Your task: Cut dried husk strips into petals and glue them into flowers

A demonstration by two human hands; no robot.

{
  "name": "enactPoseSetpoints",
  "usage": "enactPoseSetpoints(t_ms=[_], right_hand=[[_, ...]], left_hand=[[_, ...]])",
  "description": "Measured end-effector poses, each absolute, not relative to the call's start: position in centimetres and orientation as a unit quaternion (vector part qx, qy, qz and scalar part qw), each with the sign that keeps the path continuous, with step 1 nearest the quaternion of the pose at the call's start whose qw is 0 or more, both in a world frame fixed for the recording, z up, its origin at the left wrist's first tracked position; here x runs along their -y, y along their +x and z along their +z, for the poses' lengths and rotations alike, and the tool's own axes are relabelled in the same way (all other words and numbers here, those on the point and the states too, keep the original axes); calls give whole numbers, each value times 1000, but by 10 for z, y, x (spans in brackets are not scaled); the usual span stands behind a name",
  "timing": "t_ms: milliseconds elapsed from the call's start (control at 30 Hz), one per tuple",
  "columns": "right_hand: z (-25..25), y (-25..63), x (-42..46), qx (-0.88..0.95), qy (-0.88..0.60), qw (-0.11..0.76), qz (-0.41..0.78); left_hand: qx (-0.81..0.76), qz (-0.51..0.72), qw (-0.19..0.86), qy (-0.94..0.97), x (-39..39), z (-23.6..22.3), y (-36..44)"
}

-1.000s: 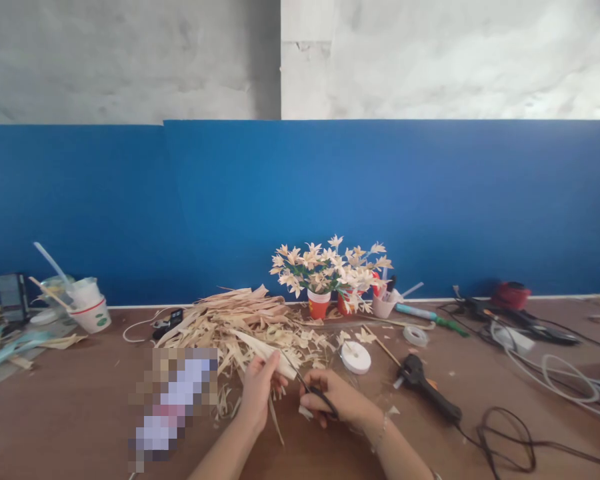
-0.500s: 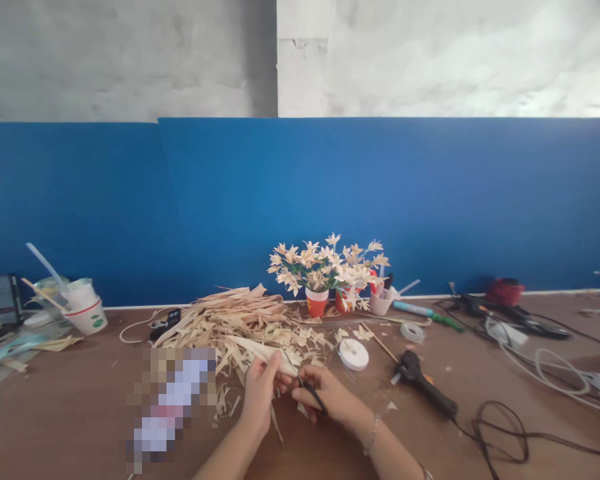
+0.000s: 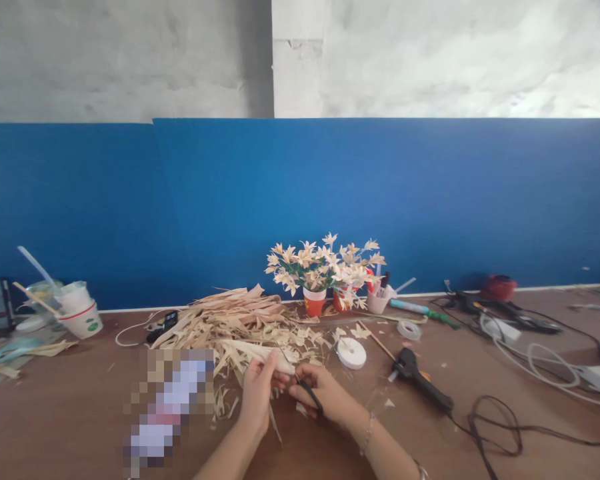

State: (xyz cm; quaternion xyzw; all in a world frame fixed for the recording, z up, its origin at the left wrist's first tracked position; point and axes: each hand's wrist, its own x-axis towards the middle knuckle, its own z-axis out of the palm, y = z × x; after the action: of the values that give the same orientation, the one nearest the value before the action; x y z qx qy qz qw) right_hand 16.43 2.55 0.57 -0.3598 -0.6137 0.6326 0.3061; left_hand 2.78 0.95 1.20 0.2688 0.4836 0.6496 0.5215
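My left hand (image 3: 257, 393) pinches a long pale dried leaf strip (image 3: 253, 350) just above the brown table (image 3: 70, 413). My right hand (image 3: 316, 393) is closed round the black handles of small scissors (image 3: 307, 392), whose blades meet the strip between the two hands. Behind both hands lies a heap of dried leaf strips (image 3: 225, 320) and cut scraps. Further back, red paper cups hold finished cream leaf flowers (image 3: 325, 263).
A white tape roll (image 3: 351, 353) and a black glue gun (image 3: 420, 380) with its cable lie right of my hands. Cables and a power strip fill the far right. White cups (image 3: 80, 310) stand at the left. A pixelated patch (image 3: 167, 403) covers something left of my hands. A blue board backs the table.
The view has drifted slightly, so everything sits a little further left. Both hands keep the same hold on the strip and the scissors and have drawn closer together.
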Motion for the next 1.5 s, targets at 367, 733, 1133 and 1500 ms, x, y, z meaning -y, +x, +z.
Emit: enactPoseSetpoints(t_ms=[367, 733, 1133, 1500], right_hand=[[9, 169, -28, 632, -354, 277, 632], [7, 184, -44, 611, -446, 340, 559], [14, 153, -67, 743, -517, 338, 258], [20, 131, -98, 757, -530, 314, 218]], left_hand=[[-472, 656, 530, 259, -10, 12, 26], [-418, 763, 466, 160, -24, 28, -16], [-469, 735, 428, 236, -22, 20, -15], [-473, 732, 444, 207, -23, 15, -14]])
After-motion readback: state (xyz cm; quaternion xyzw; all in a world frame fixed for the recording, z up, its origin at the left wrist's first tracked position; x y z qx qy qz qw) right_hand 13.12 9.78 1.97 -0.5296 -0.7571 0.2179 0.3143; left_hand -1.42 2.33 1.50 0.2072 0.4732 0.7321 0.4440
